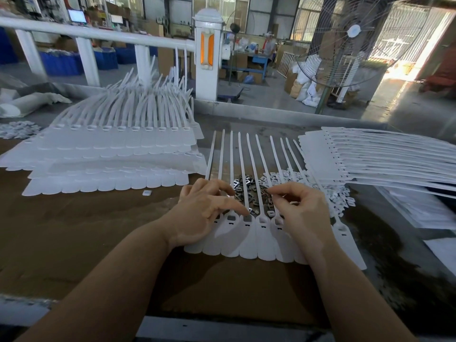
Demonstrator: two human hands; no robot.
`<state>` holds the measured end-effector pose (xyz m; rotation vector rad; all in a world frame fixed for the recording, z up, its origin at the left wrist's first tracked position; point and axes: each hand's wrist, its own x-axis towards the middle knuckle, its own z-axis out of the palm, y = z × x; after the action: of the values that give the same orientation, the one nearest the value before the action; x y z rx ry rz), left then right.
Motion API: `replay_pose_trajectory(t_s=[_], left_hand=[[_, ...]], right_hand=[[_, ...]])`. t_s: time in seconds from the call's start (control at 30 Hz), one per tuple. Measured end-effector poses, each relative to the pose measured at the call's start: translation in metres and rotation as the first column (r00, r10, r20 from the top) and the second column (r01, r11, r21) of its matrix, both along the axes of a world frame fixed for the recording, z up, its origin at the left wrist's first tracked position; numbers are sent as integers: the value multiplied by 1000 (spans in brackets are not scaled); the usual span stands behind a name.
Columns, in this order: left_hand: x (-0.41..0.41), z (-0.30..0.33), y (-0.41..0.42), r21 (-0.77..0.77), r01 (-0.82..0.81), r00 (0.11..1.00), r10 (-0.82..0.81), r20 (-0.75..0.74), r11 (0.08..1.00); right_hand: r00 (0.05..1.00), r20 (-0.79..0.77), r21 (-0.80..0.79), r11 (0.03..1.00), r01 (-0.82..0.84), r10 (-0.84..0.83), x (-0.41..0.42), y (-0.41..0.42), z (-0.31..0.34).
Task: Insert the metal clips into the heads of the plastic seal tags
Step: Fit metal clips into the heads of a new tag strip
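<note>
Seal tags: a joined row of white plastic seal tags (249, 240) is laid flat on the brown desk (98, 230), under both hands, straps pointing away.
Left hand (204, 213): pressed down on the left end of the row; the index fingertip is set on one tag head.
Right hand (301, 208): held over the right end, fingers (276, 191) curled together; whether a clip is pinched cannot be told.
Metal clips (246, 188): heaped just beyond the fingers, beneath the straps.
White caps (328, 191): piled right of the clips.
Tag stacks: one stack (118, 149) lies beyond the left hand, another (370, 156) beyond the right.
</note>
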<state>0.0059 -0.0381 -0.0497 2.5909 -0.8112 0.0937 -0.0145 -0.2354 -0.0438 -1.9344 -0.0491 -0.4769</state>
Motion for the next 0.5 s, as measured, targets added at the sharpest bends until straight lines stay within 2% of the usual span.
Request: replay_pose_trajectory(t_s=[0.23,0.37,0.5], left_hand=[[-2,1,-1,-17,2,1000,-2,-18,1000],[-2,0,0,-92,-10,1000,8,-27,996],[0,-1,2,-193,-52,998,45,-43,980]], right_hand=[[998,4,-7,998,62,-62,2,-5,-2],[992,2,-30,992,125,-125,4,-6,-5],[984,9,-203,963,176,-178,5,-6,-8]])
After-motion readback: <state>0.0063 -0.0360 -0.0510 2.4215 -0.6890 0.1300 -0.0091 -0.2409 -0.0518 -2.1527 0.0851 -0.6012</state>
